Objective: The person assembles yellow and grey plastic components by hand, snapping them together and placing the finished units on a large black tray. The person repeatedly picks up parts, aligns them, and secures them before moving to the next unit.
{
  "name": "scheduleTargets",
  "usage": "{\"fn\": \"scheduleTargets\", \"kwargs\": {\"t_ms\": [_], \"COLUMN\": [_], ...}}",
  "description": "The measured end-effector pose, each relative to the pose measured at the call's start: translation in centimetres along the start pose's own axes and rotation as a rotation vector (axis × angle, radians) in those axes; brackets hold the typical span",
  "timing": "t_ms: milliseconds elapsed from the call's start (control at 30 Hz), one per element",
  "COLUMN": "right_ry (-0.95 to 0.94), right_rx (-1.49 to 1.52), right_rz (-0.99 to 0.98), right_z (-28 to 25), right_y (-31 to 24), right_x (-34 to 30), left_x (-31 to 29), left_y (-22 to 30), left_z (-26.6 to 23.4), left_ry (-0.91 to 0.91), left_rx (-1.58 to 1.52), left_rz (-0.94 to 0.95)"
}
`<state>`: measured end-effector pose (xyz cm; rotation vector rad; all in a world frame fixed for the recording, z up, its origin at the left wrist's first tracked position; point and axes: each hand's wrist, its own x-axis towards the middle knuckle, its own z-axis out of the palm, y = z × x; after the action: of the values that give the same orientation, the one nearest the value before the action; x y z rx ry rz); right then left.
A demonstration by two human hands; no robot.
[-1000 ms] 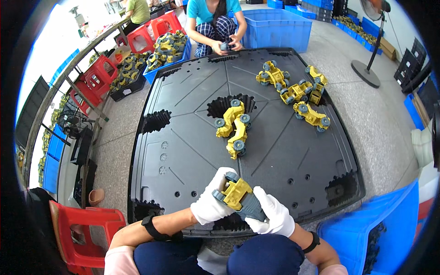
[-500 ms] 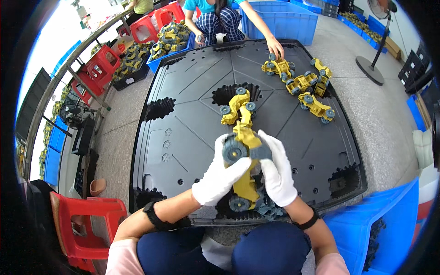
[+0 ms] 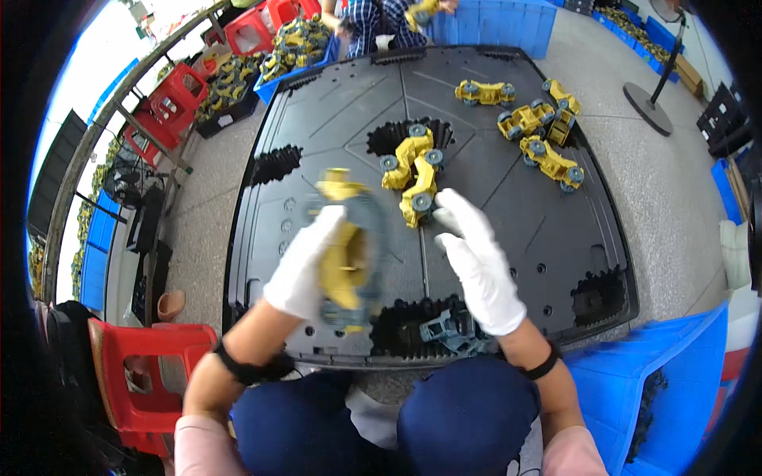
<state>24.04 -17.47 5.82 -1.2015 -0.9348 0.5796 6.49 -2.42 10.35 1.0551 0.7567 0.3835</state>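
Observation:
My left hand [image 3: 305, 266], in a white glove, grips a yellow toy truck [image 3: 343, 274] with dark grey wheels, smeared by motion, above the left part of the black table [image 3: 333, 143]. My right hand [image 3: 480, 266], gloved too, is held over the right of centre with its fingers apart and nothing in them. Beyond the hands, two yellow toy trucks [image 3: 418, 194] lie touching at the middle of the table. Dark grey plastic parts [image 3: 454, 332] rest at the near edge, below my right hand.
Several yellow toy trucks [image 3: 552, 163] lie at the far right. A person [image 3: 389, 20] across the table holds another truck [image 3: 421, 12]. A blue bin [image 3: 675, 381] stands at the near right, a red stool [image 3: 155, 373] at the near left, a fan [image 3: 655, 103] beyond.
My left hand has carried the truck leftward, and my right hand has let go of it. A truck now lies nearer the middle pair. The other person's hand has left the far trucks.

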Motion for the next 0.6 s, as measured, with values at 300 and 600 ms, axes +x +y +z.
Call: {"fn": "scheduleTargets", "kwargs": {"t_ms": [300,600], "right_ry": [-0.315,-0.576], "right_rx": [-0.557,-1.144], "right_rz": [0.298,0.335], "right_z": [-7.4,-3.2], "right_y": [5.2,8.5], "right_x": [-6.2,-8.3], "left_x": [-27.6,-50.9], "left_y": [-0.3,-6.4], "left_z": [-22.7,-26.5], "left_ry": [0.767,0.577], "left_rx": [0.735,0.872], "left_rz": [-0.266,-1.394]}}
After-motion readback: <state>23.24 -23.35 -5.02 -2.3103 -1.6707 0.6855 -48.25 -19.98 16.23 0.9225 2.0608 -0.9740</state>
